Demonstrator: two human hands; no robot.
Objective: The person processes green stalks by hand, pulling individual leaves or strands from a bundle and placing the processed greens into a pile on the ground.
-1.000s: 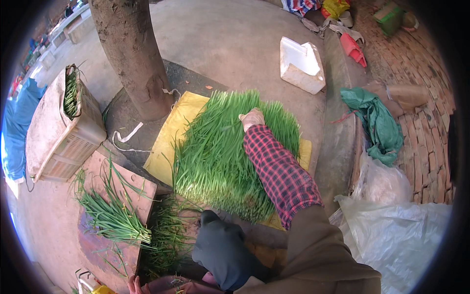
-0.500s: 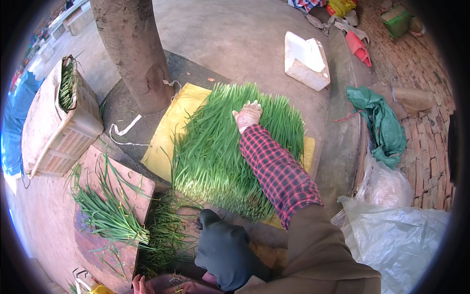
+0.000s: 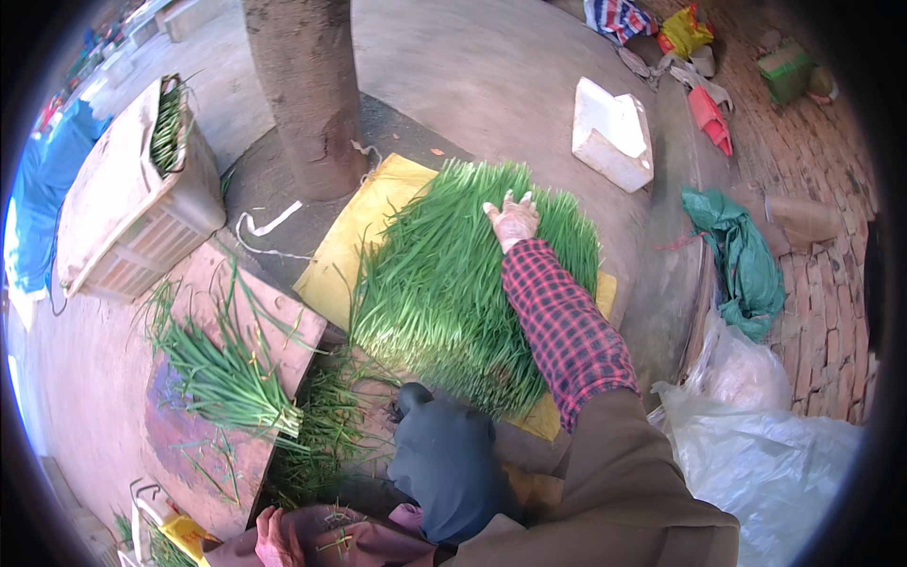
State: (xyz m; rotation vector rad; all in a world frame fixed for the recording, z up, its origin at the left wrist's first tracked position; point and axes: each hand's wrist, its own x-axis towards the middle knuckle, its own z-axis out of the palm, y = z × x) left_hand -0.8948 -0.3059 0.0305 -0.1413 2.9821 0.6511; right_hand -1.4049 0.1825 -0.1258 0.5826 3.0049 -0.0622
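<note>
- Leaves [image 3: 444, 293], long, green and grass-like, lie in a broad, thick heap near the middle, their pale ends toward the person.
- Yellow sheet [image 3: 345, 227] lies under that heap, showing at its left and right edges.
- Right hand [image 3: 514, 219], in a pale glove, rests palm down on the upper part of the heap, fingers spread wide and gripping nothing.
- Checked sleeve [image 3: 567, 326], red and black, covers the right forearm and crosses the right part of the heap.
- Left hand [image 3: 275, 539] is at the lower edge against maroon cloth [image 3: 383, 541]; I cannot tell whether it holds anything.
- Pinkish board [image 3: 173, 465] at the left bears a smaller bunch [image 3: 236, 387] of similar leaves, cut ends toward the heap's side.
- Loose scraps [image 3: 326, 430] of green are strewn between board and heap.
- Crate [image 3: 156, 255] with slatted sides stands beyond the board, greens showing at its top.
- Tree trunk [image 3: 307, 104] rises behind the yellow sheet.
- White box [image 3: 586, 146] sits on the ground beyond the heap, to the right.
- Clear plastic [image 3: 756, 472] lies crumpled at lower right.
</note>
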